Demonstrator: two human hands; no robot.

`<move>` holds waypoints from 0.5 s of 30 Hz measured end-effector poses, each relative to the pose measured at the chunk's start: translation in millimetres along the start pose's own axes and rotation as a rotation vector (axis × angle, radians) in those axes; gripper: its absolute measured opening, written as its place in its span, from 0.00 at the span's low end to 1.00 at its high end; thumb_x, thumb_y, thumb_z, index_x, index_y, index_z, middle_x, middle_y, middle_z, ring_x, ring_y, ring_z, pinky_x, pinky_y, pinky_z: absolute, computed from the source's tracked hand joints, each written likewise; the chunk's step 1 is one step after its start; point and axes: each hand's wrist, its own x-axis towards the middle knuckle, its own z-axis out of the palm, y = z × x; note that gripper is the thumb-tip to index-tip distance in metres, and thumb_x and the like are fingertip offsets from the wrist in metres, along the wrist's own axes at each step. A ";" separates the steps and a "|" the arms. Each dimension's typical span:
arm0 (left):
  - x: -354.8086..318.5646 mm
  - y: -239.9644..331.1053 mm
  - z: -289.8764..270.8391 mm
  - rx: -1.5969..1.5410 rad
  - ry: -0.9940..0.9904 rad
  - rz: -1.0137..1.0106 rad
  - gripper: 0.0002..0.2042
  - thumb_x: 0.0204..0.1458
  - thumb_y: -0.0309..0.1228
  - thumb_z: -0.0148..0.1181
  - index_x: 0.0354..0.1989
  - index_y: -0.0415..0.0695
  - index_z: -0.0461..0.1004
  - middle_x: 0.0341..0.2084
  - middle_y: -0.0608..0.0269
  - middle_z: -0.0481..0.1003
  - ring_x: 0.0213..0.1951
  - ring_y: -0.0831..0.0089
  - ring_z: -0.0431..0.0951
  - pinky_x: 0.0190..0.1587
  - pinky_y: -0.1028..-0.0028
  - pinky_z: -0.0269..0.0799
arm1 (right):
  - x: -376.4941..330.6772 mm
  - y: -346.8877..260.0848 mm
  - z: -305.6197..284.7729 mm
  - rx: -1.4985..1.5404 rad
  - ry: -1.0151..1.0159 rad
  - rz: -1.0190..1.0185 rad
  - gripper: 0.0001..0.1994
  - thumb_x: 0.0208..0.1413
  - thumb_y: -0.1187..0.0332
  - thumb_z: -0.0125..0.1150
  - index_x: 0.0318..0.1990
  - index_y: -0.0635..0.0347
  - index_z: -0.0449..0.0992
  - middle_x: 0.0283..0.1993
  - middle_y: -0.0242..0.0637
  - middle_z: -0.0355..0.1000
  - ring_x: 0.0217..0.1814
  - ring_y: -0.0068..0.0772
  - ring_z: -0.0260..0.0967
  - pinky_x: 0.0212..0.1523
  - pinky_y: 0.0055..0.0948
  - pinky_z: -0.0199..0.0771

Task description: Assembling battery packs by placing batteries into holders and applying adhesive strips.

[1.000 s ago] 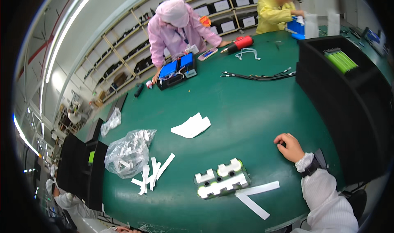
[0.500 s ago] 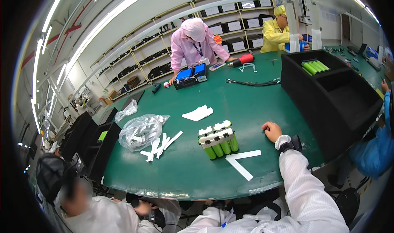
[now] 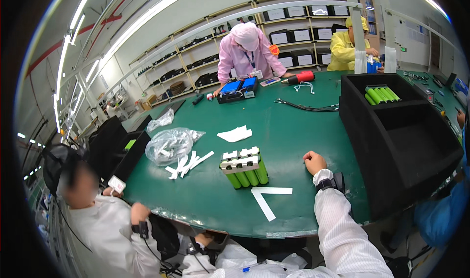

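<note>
My right hand [image 3: 315, 163] rests on the green table with its fingers curled in, and nothing shows in it. To its left stands a block of green cylindrical battery cells [image 3: 247, 175] upright, capped by a pale holder with white strips on top. Two white strips [image 3: 272, 191] lie in a V in front of the block, apart from my hand. Low in the view, by the table's front edge, my left hand [image 3: 204, 238] is small and partly hidden, next to a dark flat thing; its fingers cannot be made out.
A clear plastic bag [image 3: 169, 146], loose white strips [image 3: 188, 164] and a white sheet [image 3: 235, 134] lie on the left and middle. A black foam bin [image 3: 406, 146] with green cells stands right. Across the table, a person in pink leans over a blue-and-black battery box [image 3: 237, 89]. Another person sits at left.
The view has shifted, so the table things sit further left. My right hand stays resting on the table. My left hand now shows, and the person at left has raised a white device.
</note>
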 end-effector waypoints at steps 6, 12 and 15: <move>-79.1 71.7 -81.6 -0.623 -0.100 -0.042 0.21 0.50 0.46 0.51 0.28 0.35 0.76 0.24 0.59 0.76 0.28 0.73 0.76 0.35 0.76 0.69 | 8.9 15.9 -4.0 0.070 -0.043 0.011 0.05 0.42 0.68 0.54 0.29 0.52 0.74 0.29 0.34 0.73 0.33 0.36 0.70 0.35 0.32 0.68; -112.7 131.3 -139.0 -0.624 0.210 0.339 0.14 0.52 0.37 0.51 0.30 0.35 0.73 0.23 0.63 0.75 0.27 0.80 0.72 0.33 0.79 0.67 | 9.6 17.6 0.0 0.108 -0.049 -0.039 0.05 0.42 0.69 0.54 0.28 0.54 0.74 0.28 0.34 0.73 0.31 0.35 0.70 0.33 0.32 0.68; -105.8 161.9 -154.4 -0.543 0.290 0.414 0.12 0.51 0.34 0.52 0.31 0.35 0.72 0.23 0.63 0.74 0.27 0.81 0.71 0.32 0.79 0.67 | 10.8 20.8 -3.7 0.153 -0.061 -0.055 0.05 0.42 0.70 0.54 0.28 0.55 0.74 0.28 0.35 0.73 0.30 0.34 0.70 0.32 0.31 0.68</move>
